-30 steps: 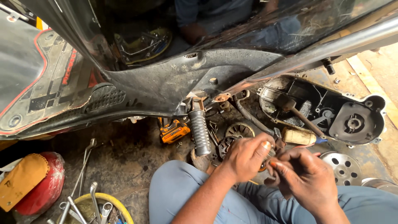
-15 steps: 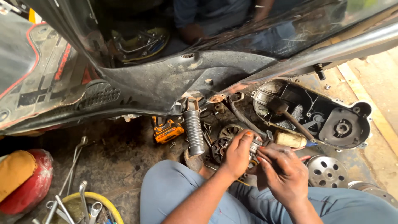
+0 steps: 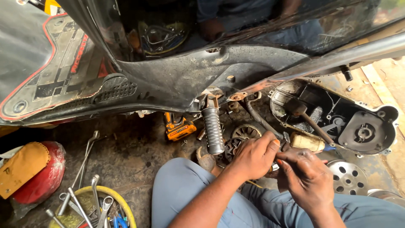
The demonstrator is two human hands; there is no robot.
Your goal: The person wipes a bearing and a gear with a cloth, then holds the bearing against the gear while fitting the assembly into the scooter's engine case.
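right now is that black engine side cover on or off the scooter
Off: the black engine side cover lies on the ground, inner side up, with a hammer resting in it.

Orange-black label [image 3: 180, 131] on tool beneath scooter body; no packages, screens.

Your left hand [image 3: 253, 157] and right hand [image 3: 306, 177] have shifted closer together, fingers now meeting by the engine parts.

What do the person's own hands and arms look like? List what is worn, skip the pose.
Both the left hand and the right hand are bare: no gloves, rings or watch visible. The forearms are bare too, with no sleeves in view. Some fingernails carry orange-red colour. Blue-grey trousers cover the legs below.
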